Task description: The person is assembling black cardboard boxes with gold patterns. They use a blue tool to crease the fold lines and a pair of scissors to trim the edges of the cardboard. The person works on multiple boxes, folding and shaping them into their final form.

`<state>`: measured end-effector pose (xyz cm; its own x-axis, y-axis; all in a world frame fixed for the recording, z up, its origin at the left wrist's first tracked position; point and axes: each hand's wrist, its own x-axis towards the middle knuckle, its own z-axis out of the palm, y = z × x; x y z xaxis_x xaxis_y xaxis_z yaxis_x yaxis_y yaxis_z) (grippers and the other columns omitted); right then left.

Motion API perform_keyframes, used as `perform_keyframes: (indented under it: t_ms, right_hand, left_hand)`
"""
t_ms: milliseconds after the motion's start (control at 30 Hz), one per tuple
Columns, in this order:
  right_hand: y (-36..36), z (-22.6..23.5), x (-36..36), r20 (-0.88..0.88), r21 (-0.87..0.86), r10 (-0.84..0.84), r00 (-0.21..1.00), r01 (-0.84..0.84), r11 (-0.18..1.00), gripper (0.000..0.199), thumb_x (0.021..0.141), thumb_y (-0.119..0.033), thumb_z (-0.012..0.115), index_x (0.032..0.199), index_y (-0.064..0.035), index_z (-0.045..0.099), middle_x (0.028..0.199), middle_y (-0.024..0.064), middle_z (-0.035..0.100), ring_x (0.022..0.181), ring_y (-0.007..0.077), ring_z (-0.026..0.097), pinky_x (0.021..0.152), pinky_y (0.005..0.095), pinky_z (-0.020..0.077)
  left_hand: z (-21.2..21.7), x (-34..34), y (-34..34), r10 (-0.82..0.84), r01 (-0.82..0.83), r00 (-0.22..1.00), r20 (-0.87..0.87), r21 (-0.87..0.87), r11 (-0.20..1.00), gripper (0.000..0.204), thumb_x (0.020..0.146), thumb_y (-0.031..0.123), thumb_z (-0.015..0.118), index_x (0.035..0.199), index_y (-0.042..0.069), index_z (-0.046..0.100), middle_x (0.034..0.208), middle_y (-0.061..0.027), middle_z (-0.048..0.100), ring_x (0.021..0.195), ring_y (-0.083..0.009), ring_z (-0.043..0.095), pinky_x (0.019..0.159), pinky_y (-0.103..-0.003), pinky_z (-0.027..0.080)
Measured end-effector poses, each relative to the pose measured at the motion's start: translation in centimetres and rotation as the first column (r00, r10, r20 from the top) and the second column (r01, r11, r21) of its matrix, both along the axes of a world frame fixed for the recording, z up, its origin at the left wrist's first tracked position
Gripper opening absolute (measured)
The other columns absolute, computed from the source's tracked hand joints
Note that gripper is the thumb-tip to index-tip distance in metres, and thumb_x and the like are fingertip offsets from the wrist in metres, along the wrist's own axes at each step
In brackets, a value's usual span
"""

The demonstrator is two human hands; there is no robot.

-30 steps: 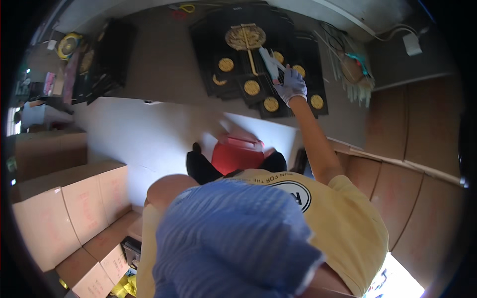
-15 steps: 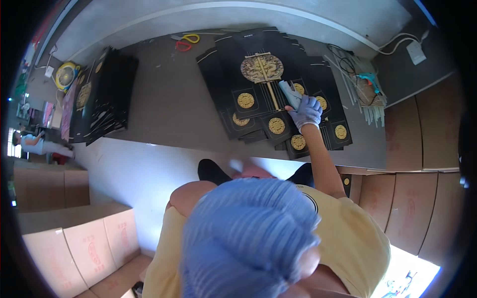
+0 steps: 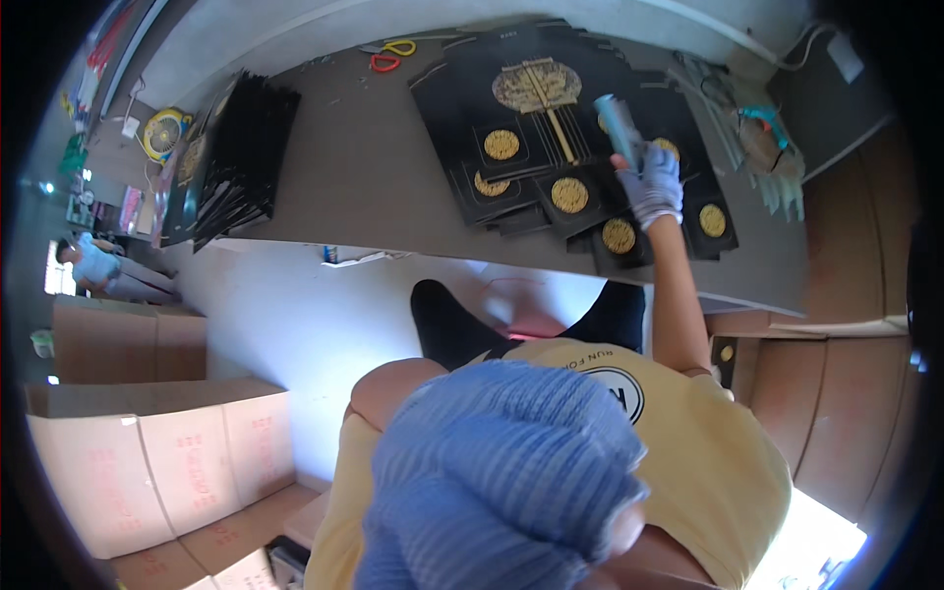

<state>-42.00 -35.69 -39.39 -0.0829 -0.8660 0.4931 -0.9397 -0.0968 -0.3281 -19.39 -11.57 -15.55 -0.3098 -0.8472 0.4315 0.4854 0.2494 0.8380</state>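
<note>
A right hand (image 3: 654,187) in a thin pale violet-grey glove holds a slim, pale blue hand tool (image 3: 619,128) over a spread of overlapping matte black sheets and cards (image 3: 538,157) with gold designs, right of centre in the upper part of the frame. The grip is closed on the tool's lower end, thumb on the left side and fingers wrapped along the right; whether the tool's own jaws are parted is too small to tell. From the grip, the tool runs toward the top of the frame and leans left, its long axis nearly parallel to the slanting golden handle (image 3: 559,133) printed on the large black sheet just to its left. The tool partly covers one round gold emblem, though whether it touches the card beneath cannot be made out. The right hand is the nearer to both tool and cards; the left hand is out of view. On the dark grey bench (image 3: 364,167), scissors with red and yellow handles (image 3: 391,56) lie at upper centre-left, a thick stack of black pieces (image 3: 246,147) stands at upper left, and a teal pistol-shaped tool (image 3: 765,123) rests at upper right beside pale translucent sticks (image 3: 784,192).
</note>
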Motion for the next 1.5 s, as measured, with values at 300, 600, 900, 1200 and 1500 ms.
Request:
perform_keyframes:
  t_ms: [300, 600, 900, 1200, 1500]
  right_hand:
    - [15.2, 1.1, -5.1, 0.980, -0.046, -0.097, -0.175, -0.670, 0.741, 0.064, 0.082, -0.049, 0.057, 0.119, 0.0019, 0.043, 0.093, 0.0109, 0.058, 0.087, 0.0183, 0.058, 0.080, 0.0289, 0.0432]
    - [22.2, -2.3, -4.8, 0.890, -0.104, -0.265, -0.371, -0.731, 0.674, 0.070, 0.053, -0.020, 0.072, 0.115, 0.0008, 0.046, 0.100, 0.0128, 0.055, 0.096, 0.0235, 0.053, 0.089, 0.0351, 0.0399]
    - [23.0, -2.2, -4.1, 0.911, 0.314, -0.412, 0.016, -0.675, 0.668, 0.042, 0.080, -0.020, 0.063, 0.116, -0.0009, 0.049, 0.071, 0.0007, 0.051, 0.067, 0.0099, 0.052, 0.062, 0.0249, 0.0429]
    - [22.8, -5.4, -8.2, 0.945, 0.280, -0.326, -0.006, -0.501, 0.819, 0.031, 0.076, -0.007, 0.065, 0.104, 0.0006, 0.055, 0.083, 0.0074, 0.058, 0.076, 0.0167, 0.058, 0.071, 0.0291, 0.0466]
    - [21.7, -6.6, -6.2, 0.927, 0.371, -0.354, 0.123, -0.437, 0.820, 0.027, 0.072, -0.005, 0.066, 0.096, 0.0014, 0.056, 0.077, 0.0056, 0.057, 0.065, 0.0145, 0.057, 0.061, 0.0269, 0.0466]
  left_hand:
    - [-5.1, -3.9, -4.6, -0.356, 0.391, 0.920, 0.166, -0.312, 0.866, 0.037, 0.075, 0.027, 0.068, 0.107, 0.012, 0.056, 0.093, -0.0087, 0.059, 0.085, -0.0236, 0.054, 0.067, -0.038, 0.042]
    - [-18.9, -0.8, -35.9, 0.715, 0.092, 0.176, 0.677, -0.734, 0.672, 0.027, 0.083, 0.036, 0.057, 0.090, 0.011, 0.065, 0.120, -0.0085, 0.055, 0.112, -0.0285, 0.050, 0.094, -0.038, 0.040]
    - [-27.4, -4.9, -28.6, 0.722, 0.239, -0.106, 0.684, -0.687, 0.686, 0.053, 0.088, 0.058, 0.036, 0.136, 0.038, 0.034, 0.144, -0.0165, 0.027, 0.132, -0.0390, 0.023, 0.107, -0.050, 0.018]
    - [-26.4, -4.4, -20.7, 0.639, 0.167, 0.043, 0.768, -0.637, 0.753, 0.052, 0.081, 0.052, 0.052, 0.127, 0.027, 0.050, 0.142, -0.0194, 0.029, 0.132, -0.0406, 0.022, 0.107, -0.053, 0.016]
    - [-28.4, -4.0, -21.5, 0.781, 0.142, 0.076, 0.620, -0.782, 0.607, 0.047, 0.082, 0.051, 0.053, 0.127, 0.040, 0.047, 0.139, -0.0103, 0.036, 0.127, -0.0345, 0.033, 0.105, -0.051, 0.023]
